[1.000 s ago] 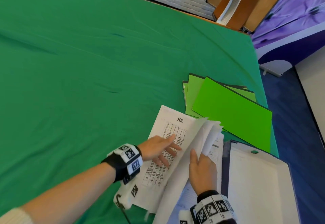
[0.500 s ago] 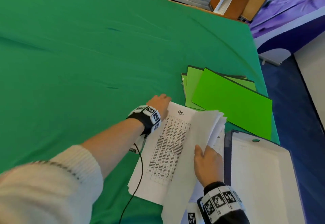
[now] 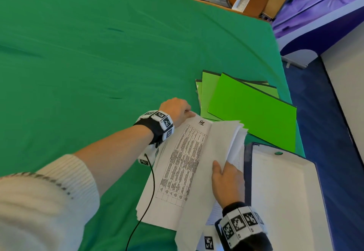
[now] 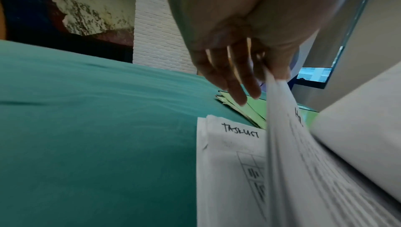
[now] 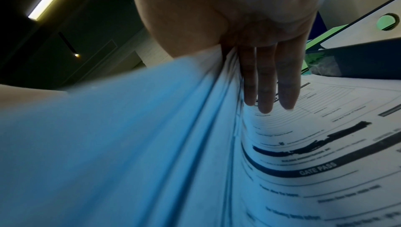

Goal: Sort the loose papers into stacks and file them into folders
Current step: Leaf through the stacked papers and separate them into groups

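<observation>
A: Green cloth-covered table (image 3: 98, 57) is filling most of the head view. On its right edge, an open dark-blue folder with a white inner face (image 3: 281, 191) is lying flat; beyond it, a fan of bright green card folders (image 3: 252, 111) is lying on the cloth.

B: And the papers?

A: Stack of white printed papers (image 3: 183, 172) is sitting just left of the blue folder, top sheet a table headed "HR". Right hand (image 3: 226, 181) is holding a thick bunch of sheets (image 3: 222, 142) lifted and curled over, thumb on top, fingers (image 5: 266, 83) straight underneath against a "GATE PASS" form (image 5: 314, 153).

B: Left hand?

A: Left hand (image 3: 175, 109) is at the stack's far corner, pinching the HR sheet's edge between thumb and fingers (image 4: 236, 76); a sheet marked "TASKLIST" (image 4: 234, 153) is showing beneath.
</observation>
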The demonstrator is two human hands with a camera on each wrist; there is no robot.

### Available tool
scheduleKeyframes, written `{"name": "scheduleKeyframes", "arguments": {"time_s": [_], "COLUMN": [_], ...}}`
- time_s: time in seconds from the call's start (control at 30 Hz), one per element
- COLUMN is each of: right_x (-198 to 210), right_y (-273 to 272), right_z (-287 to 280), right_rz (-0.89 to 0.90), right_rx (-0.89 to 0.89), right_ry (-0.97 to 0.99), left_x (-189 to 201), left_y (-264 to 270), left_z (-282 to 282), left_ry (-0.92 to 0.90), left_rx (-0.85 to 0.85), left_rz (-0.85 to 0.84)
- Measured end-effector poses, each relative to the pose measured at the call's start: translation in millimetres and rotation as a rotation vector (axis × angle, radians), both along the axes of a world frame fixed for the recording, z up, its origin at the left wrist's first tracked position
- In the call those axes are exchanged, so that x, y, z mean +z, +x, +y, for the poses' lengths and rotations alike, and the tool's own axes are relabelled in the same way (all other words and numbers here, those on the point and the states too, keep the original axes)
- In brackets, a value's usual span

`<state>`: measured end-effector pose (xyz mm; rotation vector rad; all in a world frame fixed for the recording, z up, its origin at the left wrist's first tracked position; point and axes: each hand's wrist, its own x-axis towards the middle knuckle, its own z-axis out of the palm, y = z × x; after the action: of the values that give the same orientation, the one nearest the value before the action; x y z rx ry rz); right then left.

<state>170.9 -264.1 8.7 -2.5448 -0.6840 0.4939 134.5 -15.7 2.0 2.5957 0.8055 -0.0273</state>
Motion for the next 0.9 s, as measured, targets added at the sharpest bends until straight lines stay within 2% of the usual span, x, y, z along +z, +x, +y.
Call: {"name": "scheduleKeyframes", "arguments": {"time_s": [0.13, 0.2, 0.27, 0.3, 0.37, 0.43, 0.5, 0.57, 0.67, 0.7, 0.8, 0.9], "right_x": [0, 0, 1, 1, 2, 2, 2, 2, 6, 7, 9, 10], "right_y": [-4, -6, -8, -9, -10, -11, -11, -12, -19, -22, -27, -24], "right_z": [5, 6, 7, 8, 8, 8, 7, 7, 12, 14, 19, 19], "right_rz": [-0.004, -0.006, -0.012, -0.015, -0.019, -0.024, -0.013, 0.005, 0.05, 0.058, 0.054, 0.059], "right_rx": [0.015, 0.012, 0.014, 0.017, 0.017, 0.02, 0.015, 0.012, -0.001, -0.001, -0.009, -0.042], "right_ry": [0.003, 0.005, 0.002, 0.003, -0.004, -0.012, -0.005, 0.011, 0.04, 0.033, 0.005, -0.002], "left_x": [10, 17, 19, 18, 12, 5, -3, -10, -10, -10, -7, -12], "left_y": [-12, -16, -18, -19, -23, -33, -51, -70, -86, -86, -77, -67], "left_z": [-8, -10, -15, -19, -27, -36, -47, -62, -87, -94, -112, -113], "left_ry": [0.194, 0.199, 0.182, 0.138, -0.074, -0.282, -0.406, -0.566, -1.009, -1.087, -1.038, -0.956], "left_rx": [-0.123, -0.198, -0.201, -0.174, -0.077, 0.001, 0.015, 0.044, 0.141, 0.133, 0.025, 0.003], "left_rz": [-0.03, -0.059, -0.123, -0.149, -0.159, -0.075, 0.017, 0.035, -0.016, -0.026, -0.052, -0.059]}}
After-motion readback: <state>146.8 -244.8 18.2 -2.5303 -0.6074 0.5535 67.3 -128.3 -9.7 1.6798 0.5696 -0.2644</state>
